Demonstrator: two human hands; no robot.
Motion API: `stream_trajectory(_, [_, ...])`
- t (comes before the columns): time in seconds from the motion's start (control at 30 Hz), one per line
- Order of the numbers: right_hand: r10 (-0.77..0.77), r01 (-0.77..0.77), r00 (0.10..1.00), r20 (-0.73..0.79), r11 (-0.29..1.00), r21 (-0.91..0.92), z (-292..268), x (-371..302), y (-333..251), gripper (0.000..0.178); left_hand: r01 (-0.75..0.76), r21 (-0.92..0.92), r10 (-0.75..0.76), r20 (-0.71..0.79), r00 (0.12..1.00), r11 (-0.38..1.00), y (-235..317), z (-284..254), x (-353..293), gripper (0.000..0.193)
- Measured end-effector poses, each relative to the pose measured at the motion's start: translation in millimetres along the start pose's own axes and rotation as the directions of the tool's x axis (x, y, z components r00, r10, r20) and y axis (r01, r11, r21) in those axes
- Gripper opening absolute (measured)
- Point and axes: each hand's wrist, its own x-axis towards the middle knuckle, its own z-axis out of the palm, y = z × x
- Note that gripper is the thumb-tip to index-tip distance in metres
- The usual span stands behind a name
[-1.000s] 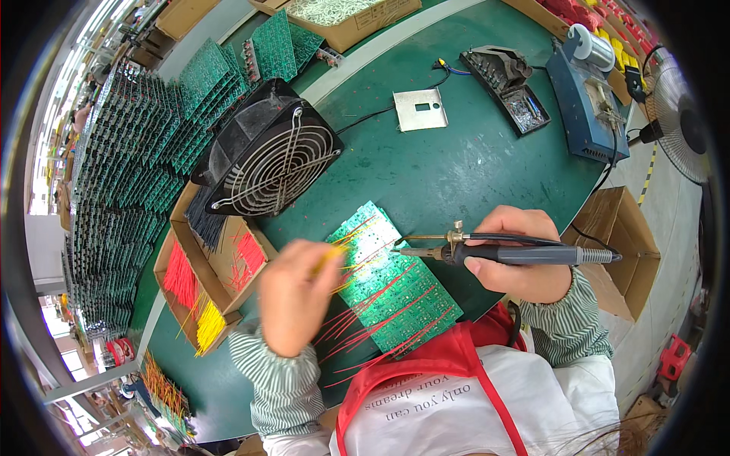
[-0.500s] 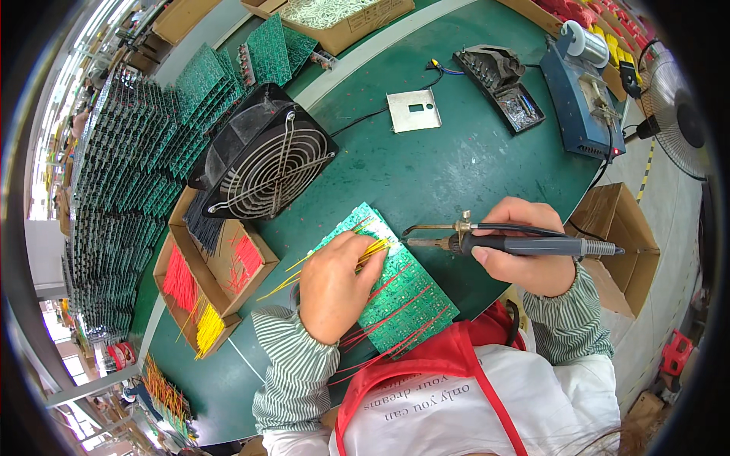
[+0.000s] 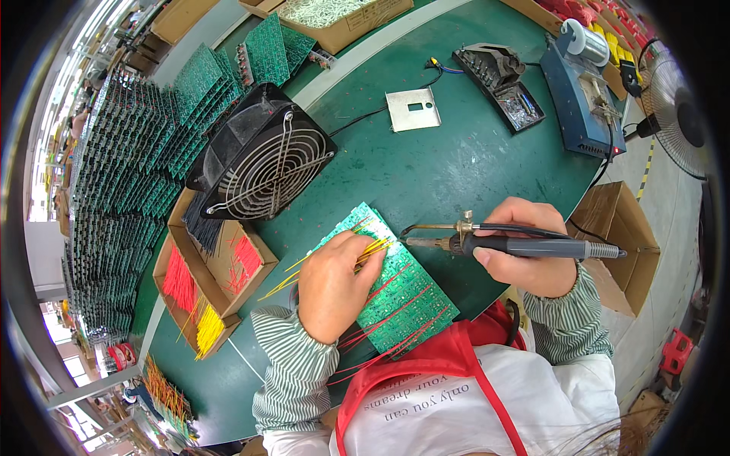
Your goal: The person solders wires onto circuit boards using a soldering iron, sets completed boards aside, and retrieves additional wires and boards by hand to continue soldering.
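My left hand (image 3: 334, 285) is closed on several yellow wires (image 3: 374, 251), pinching them between thumb and fingers. Their ends rest at the upper right edge of a green circuit board (image 3: 407, 300) lying in front of me. Red wires (image 3: 380, 323) trail from the board toward my body. In my right hand (image 3: 528, 247) is a soldering iron (image 3: 525, 245) with a dark grey handle and a thin brass solder-feed tube. Its tip sits close to the board's edge, by the yellow wire ends; whether they touch I cannot tell.
A black fan (image 3: 266, 156) stands beyond the board, left of it. A divided cardboard box (image 3: 228, 304) holds red, yellow and black wires. Stacked circuit boards (image 3: 122, 190) fill the left. A blue solder feeder (image 3: 578, 114) and an open cardboard box (image 3: 620, 251) are at the right.
Almost nothing differs. The soldering iron's tip stays by the board's edge, and my left hand keeps its pinch on the yellow wires.
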Motion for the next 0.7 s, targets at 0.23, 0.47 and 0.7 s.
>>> stream_trajectory(0.23, [-0.022, 0.022, 1.0, -0.011, 0.999, -0.031, -4, -9, -5, 0.018, 0.023, -0.017, -0.023, -0.016, 1.0, 1.0, -4, -20, -11, 0.011])
stream_trajectory(0.47, [-0.097, 0.097, 0.99, 0.103, 0.995, 0.007, 6, -23, -10, 0.017, 0.162, 0.198, -0.132, -0.156, 0.979, 0.967, 0, -52, -70, 0.009])
stream_trajectory(0.7, [-0.108, 0.093, 0.968, 0.226, 0.993, 0.079, 31, -23, -14, 0.015, 0.155, 0.034, -0.154, -0.029, 0.988, 0.987, 0, -25, -79, 0.012])
